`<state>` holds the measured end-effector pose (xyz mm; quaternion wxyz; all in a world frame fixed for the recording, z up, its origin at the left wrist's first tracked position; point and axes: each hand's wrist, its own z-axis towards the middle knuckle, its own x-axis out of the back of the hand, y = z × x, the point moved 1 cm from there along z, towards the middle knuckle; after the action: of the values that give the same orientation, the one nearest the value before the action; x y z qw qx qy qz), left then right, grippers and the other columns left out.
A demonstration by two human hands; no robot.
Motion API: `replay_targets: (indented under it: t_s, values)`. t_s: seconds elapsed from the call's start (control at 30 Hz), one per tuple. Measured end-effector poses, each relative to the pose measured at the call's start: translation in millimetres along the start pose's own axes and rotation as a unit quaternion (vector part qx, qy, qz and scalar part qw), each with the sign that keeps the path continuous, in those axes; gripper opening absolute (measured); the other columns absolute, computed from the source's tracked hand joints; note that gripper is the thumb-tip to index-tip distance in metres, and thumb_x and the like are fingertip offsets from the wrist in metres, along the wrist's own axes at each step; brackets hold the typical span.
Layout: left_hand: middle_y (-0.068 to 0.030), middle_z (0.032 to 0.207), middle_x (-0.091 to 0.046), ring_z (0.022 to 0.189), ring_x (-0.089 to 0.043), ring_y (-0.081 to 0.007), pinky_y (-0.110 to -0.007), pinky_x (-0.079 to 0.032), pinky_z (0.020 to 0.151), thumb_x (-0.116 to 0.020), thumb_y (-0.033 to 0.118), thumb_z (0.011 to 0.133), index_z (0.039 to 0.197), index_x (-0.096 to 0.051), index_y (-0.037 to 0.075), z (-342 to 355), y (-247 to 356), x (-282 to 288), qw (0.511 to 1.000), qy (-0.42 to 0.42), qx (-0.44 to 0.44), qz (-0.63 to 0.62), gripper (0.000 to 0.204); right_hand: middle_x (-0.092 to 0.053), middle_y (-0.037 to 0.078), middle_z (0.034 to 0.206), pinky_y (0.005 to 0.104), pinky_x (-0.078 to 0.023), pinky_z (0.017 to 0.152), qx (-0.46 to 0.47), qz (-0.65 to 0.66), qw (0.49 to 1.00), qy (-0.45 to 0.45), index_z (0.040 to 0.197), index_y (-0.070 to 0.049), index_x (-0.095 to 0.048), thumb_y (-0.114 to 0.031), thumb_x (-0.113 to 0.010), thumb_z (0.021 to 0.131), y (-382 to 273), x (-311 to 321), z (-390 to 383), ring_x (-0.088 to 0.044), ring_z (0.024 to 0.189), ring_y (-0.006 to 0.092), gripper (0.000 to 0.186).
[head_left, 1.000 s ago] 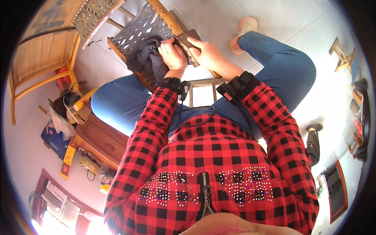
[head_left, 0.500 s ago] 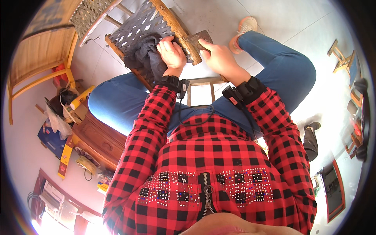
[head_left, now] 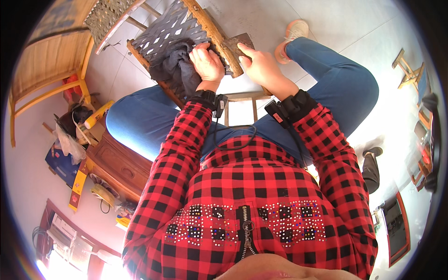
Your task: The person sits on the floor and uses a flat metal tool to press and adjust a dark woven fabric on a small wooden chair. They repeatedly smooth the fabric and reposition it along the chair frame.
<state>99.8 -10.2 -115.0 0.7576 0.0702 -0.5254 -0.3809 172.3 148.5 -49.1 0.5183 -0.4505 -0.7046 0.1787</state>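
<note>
A wooden frame (head_left: 209,25) with a lattice of grey strips (head_left: 170,27) leans between my knees. My left hand (head_left: 206,64) has its fingers bent over the strips beside the near end of the frame's right rail. Against that hand lies a bunched dark grey cloth (head_left: 175,65), covering part of the weave. My right hand (head_left: 263,69) is closed around a flat, dark, rectangular blade-like tool (head_left: 241,43), index finger stretched along it. The tool lies against the rail's outer side. The curled fingers of the right hand are mostly hidden below it.
A small wooden stool (head_left: 242,97) stands below my hands. Wooden chairs (head_left: 51,70) are at the upper left, near a brown drawer cabinet (head_left: 119,158). A folding stool (head_left: 409,72) stands far right, and another person's leg (head_left: 370,170) shows at the right.
The frame and my left hand have shifted very slightly right. My right hand stays nearly in place, its hold on the tool unchanged.
</note>
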Motion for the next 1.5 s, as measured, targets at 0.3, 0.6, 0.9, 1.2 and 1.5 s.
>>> replay_targets:
  t_s: [0.3, 0.6, 0.9, 1.2, 1.5]
  values:
    - [-0.0159, 0.099, -0.056, 0.091, -0.050, -0.0352, -0.044, -0.038, 0.084, -0.053, -0.003, 0.075, 0.099, -0.052, 0.004, -1, -1, 0, 1.000, 0.002, 0.001, 0.004, 0.025, -0.063, 0.018, 0.072, 0.0454, -0.048, 0.063, 0.022, -0.055, 0.998, -0.004, 0.128, -0.019, -0.056, -0.024, -0.054, 0.089, -8, 8, 1, -0.061, 0.065, 0.0364, 0.040]
    - [-0.0159, 0.099, -0.056, 0.091, -0.050, -0.0352, -0.044, -0.038, 0.085, -0.054, -0.003, 0.075, 0.099, -0.052, 0.004, -1, 0, 0, 1.000, 0.000, 0.009, 0.004, 0.026, -0.064, 0.017, 0.072, 0.0466, -0.047, 0.063, 0.029, -0.040, 0.999, -0.021, 0.128, -0.018, -0.057, -0.024, -0.054, 0.088, -7, 7, 1, -0.061, 0.067, 0.0370, 0.040]
    - [-0.0158, 0.099, -0.056, 0.091, -0.050, -0.0349, -0.044, -0.038, 0.085, -0.053, -0.003, 0.075, 0.099, -0.053, 0.003, 0, 0, 0, 1.000, -0.003, 0.004, 0.001, 0.025, -0.062, 0.022, 0.075, 0.0411, -0.047, 0.062, 0.020, 0.001, 1.000, -0.016, 0.129, -0.017, -0.056, -0.023, -0.057, 0.088, -4, 1, 9, -0.060, 0.062, 0.0358, 0.041]
    - [-0.0156, 0.100, -0.056, 0.092, -0.050, -0.0356, -0.044, -0.039, 0.085, -0.053, -0.003, 0.075, 0.101, -0.052, 0.004, 0, 3, 2, 1.000, -0.007, 0.018, 0.003, 0.027, -0.065, 0.022, 0.079, 0.0461, -0.049, 0.067, 0.028, 0.020, 0.999, -0.030, 0.127, -0.015, -0.056, -0.026, -0.054, 0.089, -24, 4, 27, -0.062, 0.071, 0.0388, 0.040]
    - [-0.0137, 0.100, -0.057, 0.091, -0.050, -0.0341, -0.043, -0.038, 0.084, -0.053, -0.003, 0.075, 0.102, -0.052, 0.005, 1, 1, 0, 1.000, 0.008, 0.005, 0.002, 0.028, -0.066, 0.021, 0.082, 0.0481, -0.050, 0.067, 0.050, -0.080, 0.993, -0.072, 0.127, -0.012, -0.056, -0.025, -0.053, 0.088, -40, 7, 11, -0.064, 0.073, 0.0399, 0.041]
